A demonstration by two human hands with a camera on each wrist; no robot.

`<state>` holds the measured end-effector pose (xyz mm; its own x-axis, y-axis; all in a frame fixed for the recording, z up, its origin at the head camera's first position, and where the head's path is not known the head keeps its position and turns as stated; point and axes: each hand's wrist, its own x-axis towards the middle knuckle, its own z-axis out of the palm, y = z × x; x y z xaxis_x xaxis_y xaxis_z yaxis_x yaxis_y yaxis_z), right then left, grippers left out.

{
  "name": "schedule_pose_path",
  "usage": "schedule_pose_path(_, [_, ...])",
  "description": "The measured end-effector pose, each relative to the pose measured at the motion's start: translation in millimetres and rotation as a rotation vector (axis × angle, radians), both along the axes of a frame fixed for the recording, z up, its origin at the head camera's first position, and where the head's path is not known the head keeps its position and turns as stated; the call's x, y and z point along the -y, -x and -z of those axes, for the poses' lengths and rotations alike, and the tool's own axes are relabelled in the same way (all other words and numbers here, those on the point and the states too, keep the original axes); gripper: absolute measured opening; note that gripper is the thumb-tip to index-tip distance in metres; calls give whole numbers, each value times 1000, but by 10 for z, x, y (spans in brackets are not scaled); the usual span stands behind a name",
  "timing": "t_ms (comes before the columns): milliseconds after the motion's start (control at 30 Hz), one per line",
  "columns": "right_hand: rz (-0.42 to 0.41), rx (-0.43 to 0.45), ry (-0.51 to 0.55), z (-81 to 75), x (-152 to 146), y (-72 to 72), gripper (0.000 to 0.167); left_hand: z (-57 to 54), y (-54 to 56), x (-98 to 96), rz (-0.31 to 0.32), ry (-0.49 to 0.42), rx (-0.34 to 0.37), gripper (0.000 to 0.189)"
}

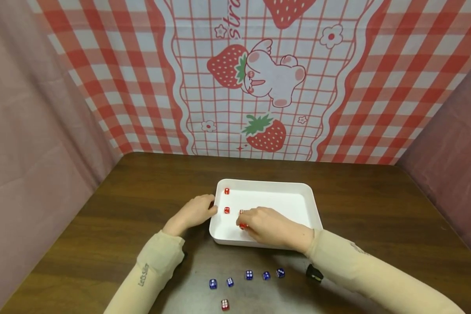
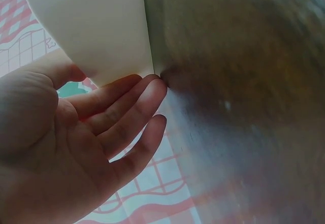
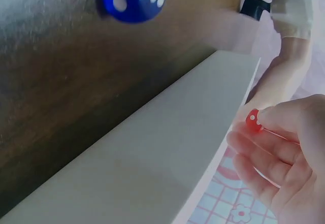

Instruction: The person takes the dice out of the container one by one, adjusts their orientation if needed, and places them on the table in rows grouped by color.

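Note:
My right hand (image 1: 264,224) is over the left half of a white plastic tray (image 1: 276,186). Thumb and fingertips pinch a red die (image 3: 253,119) with white dots. Two more red dice, a back one (image 1: 226,191) and a front one (image 1: 226,210), lie along the tray's left side; another red die (image 1: 241,212) peeks out beside my right fingers. At the tray's left wall, my left hand (image 1: 196,210) grips the side, its thumb by the rim and its fingers (image 2: 137,104) against the outer face.
In front of the tray, several blue dice (image 1: 249,274) form a loose row on the dark wooden table (image 1: 102,244). Closer to me is one more red die (image 1: 225,304). A checked strawberry-print cloth (image 1: 141,78) hangs behind, with pink curtains (image 1: 35,131) at the sides.

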<state>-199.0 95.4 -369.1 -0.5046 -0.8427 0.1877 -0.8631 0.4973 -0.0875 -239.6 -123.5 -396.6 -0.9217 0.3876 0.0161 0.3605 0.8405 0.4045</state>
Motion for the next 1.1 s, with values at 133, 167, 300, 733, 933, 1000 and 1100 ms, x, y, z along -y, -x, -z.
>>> schedule_pose_path(133, [-19, -12, 6, -27, -12, -66, 7, 5, 0, 4, -2, 5, 2, 15])
schedule_pose_path(167, [-22, -13, 4, -31, -14, -82, 9, 6, 1, 5, -3, 7, 3, 15])
schedule_pose_path(300, [-32, -28, -8, -45, -15, -147, 16, 4, -2, 8, -6, 6, 6, 16])
schedule_pose_path(733, [-120, -127, -31, -31, 5, -399, 7, 21, 10, 12, -18, -15, 37, 14])
schedule_pose_path(933, [-164, -155, -31, 1, 4, -498, 8, 10, 4, 14, -15, -11, 33, 14])
schedule_pose_path(1000, [-176, -167, -29, 18, 3, -524, 7, 12, 7, 14, -12, -10, 30, 14])
schedule_pose_path(1100, [-192, -169, -28, 47, 9, -561, 6, 11, 12, 15, -10, -14, 30, 14])
